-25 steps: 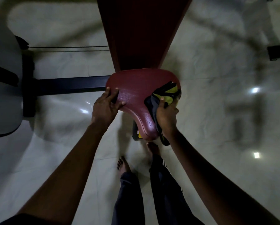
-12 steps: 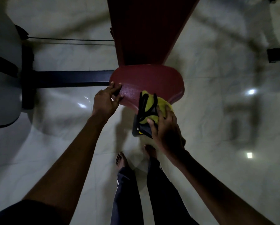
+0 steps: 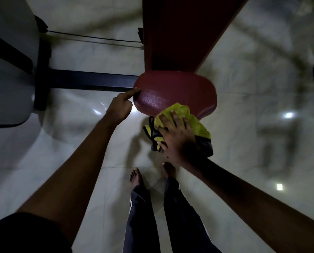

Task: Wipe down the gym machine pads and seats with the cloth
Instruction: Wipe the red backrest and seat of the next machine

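**Cloth reaches the nose of the seat**

Head view: the yellow-and-dark cloth [image 3: 194, 121] has come down off the right flank of the red seat [image 3: 174, 92], where it sat a second ago. It now covers the seat's narrow front tip, just below the centre of the frame. The right hand [image 3: 178, 136] lies over it with fingers spread and fairly straight, pressing the cloth onto the tip rather than bunching it as it did before. A dark strap of the cloth hangs loose at the hand's left.

The left hand [image 3: 119, 106], left of centre, has loosened. Earlier several fingers wrapped the seat's left rim; now only the forefinger lies straight against it, with the others folded back. The thumb is hidden, so I cannot tell whether the hand pinches the rim or merely touches it.

By my reckoning the seat top is nearly finished, this pass over the tip being its last stretch. The long red back pad [image 3: 179, 33], at the upper centre, looks like the next surface to wipe.
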The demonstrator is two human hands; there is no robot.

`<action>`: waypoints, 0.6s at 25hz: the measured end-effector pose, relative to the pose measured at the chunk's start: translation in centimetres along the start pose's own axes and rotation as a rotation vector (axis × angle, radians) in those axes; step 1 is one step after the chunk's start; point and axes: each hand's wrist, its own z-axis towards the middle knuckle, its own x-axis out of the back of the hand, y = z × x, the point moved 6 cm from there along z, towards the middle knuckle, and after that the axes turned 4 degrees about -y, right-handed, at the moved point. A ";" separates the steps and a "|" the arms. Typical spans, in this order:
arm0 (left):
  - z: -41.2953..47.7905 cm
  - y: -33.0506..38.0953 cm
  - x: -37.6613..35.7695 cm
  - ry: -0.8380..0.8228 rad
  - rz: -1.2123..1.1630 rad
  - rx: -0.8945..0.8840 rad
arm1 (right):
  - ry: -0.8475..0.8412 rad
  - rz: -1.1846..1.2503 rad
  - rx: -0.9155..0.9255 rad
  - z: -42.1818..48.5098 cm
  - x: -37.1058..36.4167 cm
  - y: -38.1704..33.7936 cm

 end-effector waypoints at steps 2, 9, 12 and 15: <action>-0.4 -0.7 -0.4 -0.004 -0.093 0.020 | 0.055 0.043 0.040 -0.8 0.1 1.5; -7.9 -7.3 -2.6 0.538 -0.330 0.223 | -0.121 -0.019 0.116 5.4 0.3 -0.2; -9.7 -8.0 -4.9 0.506 -0.288 0.264 | -0.134 0.011 0.272 8.2 0.7 -0.3; -10.7 -8.2 -5.8 0.493 -0.299 0.288 | -0.195 0.030 0.394 11.0 1.2 -0.4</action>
